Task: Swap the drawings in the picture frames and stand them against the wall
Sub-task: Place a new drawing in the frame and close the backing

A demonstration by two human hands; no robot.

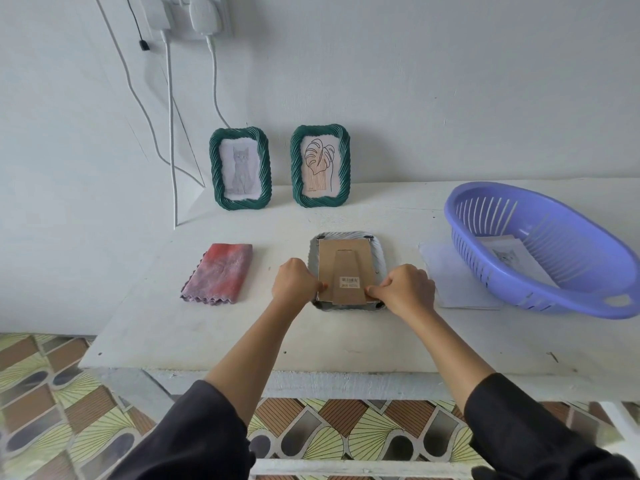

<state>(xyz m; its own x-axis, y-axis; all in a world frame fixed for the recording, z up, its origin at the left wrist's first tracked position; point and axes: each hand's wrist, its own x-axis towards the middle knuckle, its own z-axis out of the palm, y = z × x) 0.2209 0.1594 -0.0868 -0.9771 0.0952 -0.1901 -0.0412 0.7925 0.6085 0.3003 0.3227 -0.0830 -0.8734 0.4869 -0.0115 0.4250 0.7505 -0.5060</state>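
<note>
Left hand (294, 285) and right hand (407, 292) pinch the cardboard backing (341, 261) of the face-down frame (346, 234) with curled fingers (375, 290)

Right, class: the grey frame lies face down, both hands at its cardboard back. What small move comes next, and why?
Probably lift the near edge of the cardboard back out of the grey frame. The left hand and right hand both pinch that edge, and the frame lies face down on the table. Whether the corner tabs are turned aside is too small to tell.
</note>
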